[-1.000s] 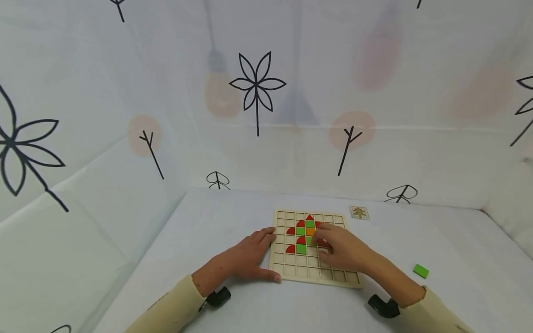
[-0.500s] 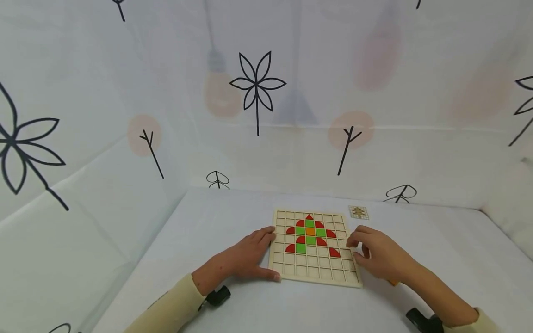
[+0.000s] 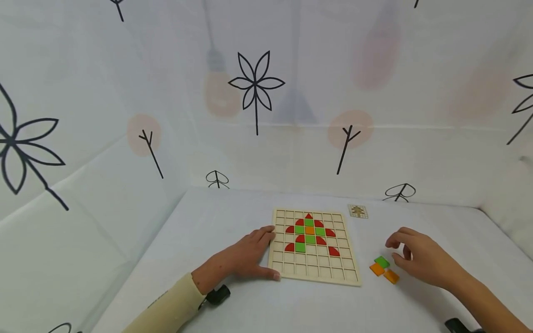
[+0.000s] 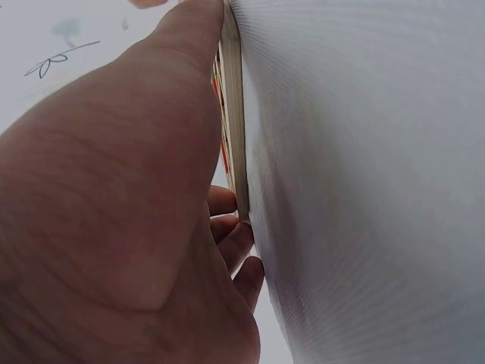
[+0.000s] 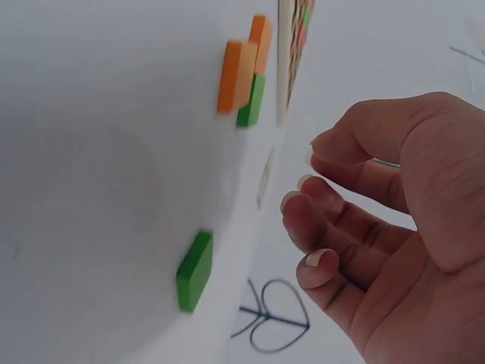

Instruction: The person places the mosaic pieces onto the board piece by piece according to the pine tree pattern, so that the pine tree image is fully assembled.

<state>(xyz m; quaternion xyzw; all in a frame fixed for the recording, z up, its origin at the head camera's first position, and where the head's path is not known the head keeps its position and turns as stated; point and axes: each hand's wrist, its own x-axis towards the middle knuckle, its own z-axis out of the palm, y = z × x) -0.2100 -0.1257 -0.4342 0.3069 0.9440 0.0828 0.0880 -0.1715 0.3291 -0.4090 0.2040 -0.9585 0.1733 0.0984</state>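
Note:
My left hand [image 3: 245, 259] rests along the left side of a wooden grid board [image 3: 320, 273], thumb at the near corner and fingertips at the left rim. In the left wrist view its fingers touch the board's edge [image 4: 235, 114]. On the grid, red triangle and quarter-round pieces, green squares and an orange square [image 3: 309, 230] form a tree shape. Right of the board, my right hand [image 3: 424, 256] hovers with loosely bent fingers, holding nothing. Below its fingertips lie two orange tiles [image 3: 377, 269] and a green tile [image 3: 382, 262]. Another green tile [image 5: 194, 273], seen in the right wrist view, is hidden from the head view.
Behind the board's far right corner lies a small card [image 3: 358, 211] with a tree pattern on a grid. White cloth covers the table [image 3: 225, 212], and a printed white curtain [image 3: 291, 157] rises at the back and sides.
My right hand has left the board and moved right, past its edge. The two orange tiles and a green tile beside them have come into view. My left hand stays put.

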